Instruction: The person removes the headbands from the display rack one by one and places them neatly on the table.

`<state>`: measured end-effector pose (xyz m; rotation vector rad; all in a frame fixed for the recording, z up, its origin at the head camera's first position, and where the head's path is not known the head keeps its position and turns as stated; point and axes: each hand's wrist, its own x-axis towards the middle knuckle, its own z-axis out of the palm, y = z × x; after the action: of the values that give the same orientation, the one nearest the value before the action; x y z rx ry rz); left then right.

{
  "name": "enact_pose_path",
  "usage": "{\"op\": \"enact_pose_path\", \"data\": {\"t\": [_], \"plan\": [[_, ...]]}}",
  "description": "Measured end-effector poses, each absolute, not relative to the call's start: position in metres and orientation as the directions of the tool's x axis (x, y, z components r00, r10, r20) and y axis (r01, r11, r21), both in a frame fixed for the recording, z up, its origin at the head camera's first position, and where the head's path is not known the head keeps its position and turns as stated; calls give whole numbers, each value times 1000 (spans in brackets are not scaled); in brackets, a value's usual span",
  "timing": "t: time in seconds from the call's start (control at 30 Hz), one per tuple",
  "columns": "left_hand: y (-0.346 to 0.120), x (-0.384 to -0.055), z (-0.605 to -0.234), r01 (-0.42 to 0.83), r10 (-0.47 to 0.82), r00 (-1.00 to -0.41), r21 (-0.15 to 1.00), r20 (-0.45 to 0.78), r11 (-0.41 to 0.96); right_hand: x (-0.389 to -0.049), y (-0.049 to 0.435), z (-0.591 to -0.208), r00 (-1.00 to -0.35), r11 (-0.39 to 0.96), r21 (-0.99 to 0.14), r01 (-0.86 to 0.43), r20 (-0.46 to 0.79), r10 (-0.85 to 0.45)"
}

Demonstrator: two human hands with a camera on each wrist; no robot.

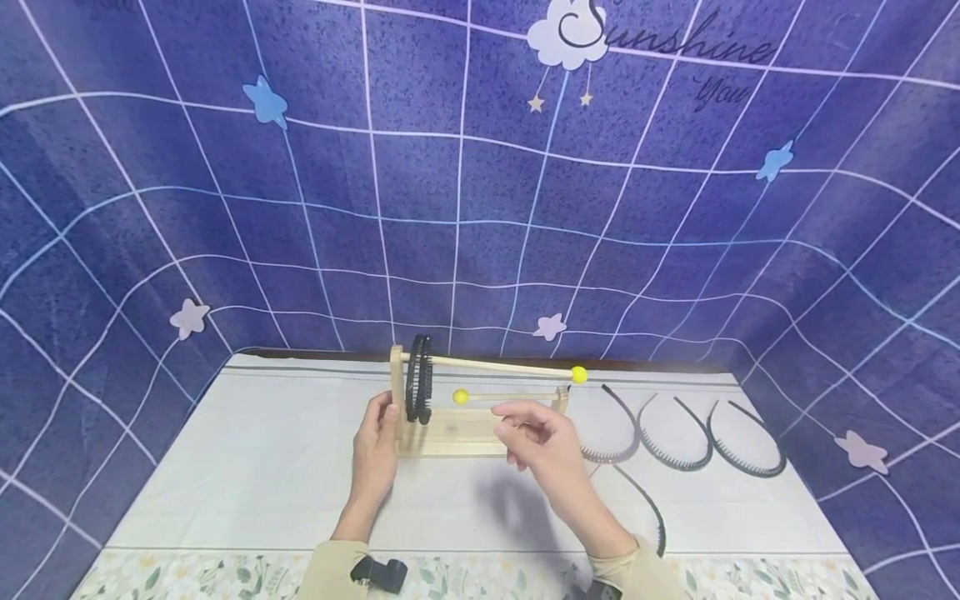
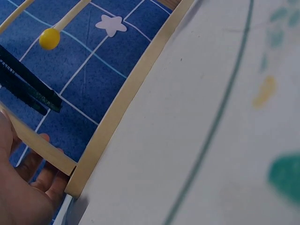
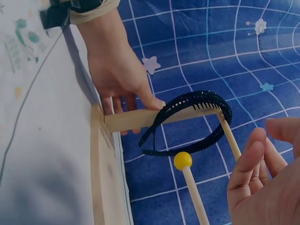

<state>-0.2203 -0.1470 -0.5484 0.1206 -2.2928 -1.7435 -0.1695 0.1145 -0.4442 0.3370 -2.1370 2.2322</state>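
Pale wooden stand [image 1: 453, 447] sits toward far edge of white surface [image 1: 262, 467]; black toothed headbands [image 1: 427, 379] hang on upper yellow-tipped rod [image 1: 502, 367]; left hand [image 1: 375, 450] grips left upright [image 1: 397, 375]; right hand [image 1: 549, 443], half open, empty, near lower yellow-tipped rod [image 1: 517, 397]; loose dark headbands [image 1: 678, 465] toward right edge.

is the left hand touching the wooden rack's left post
Touching: the right wrist view shows the left hand gripping the left post, thumb against its edge, fingers passing behind it.

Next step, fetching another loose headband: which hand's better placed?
Probably the right hand: it looks empty and is nearer the loose headbands. The left hand is farther away and grips the upright of the wooden rack.
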Motion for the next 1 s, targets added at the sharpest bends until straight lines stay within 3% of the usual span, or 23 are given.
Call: {"op": "enact_pose_path", "data": {"t": [1.0], "plan": [[-147, -221, -548, 81, -224, -963, 955, 149, 286, -202, 47, -453, -961, -70, -966, -250, 256, -103]]}}
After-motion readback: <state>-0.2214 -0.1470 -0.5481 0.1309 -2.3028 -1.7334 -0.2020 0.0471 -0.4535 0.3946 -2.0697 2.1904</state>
